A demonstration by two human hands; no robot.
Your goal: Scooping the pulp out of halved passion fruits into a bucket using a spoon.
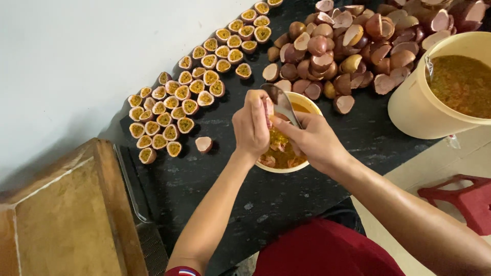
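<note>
Steel spoon [280,102] pinched in right hand [312,140], scraping half fruit [267,110] gripped by left hand [250,128] over bowl [307,102], catching pulp.

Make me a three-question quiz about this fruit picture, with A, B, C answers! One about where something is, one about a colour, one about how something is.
1. Where is the pile of empty shells?
A. behind the small bowl
B. on the red stool
C. on the wooden block

2. What colour is the stool?
A. blue
B. red
C. green

3. How is the big bucket?
A. empty
B. upside down
C. nearly full of pulp

Answers:
1. A: the shells lie past the small bowl, on the dark table.
2. B: it shows red at the right edge.
3. C: orange-brown pulp reaches near its rim.
</note>
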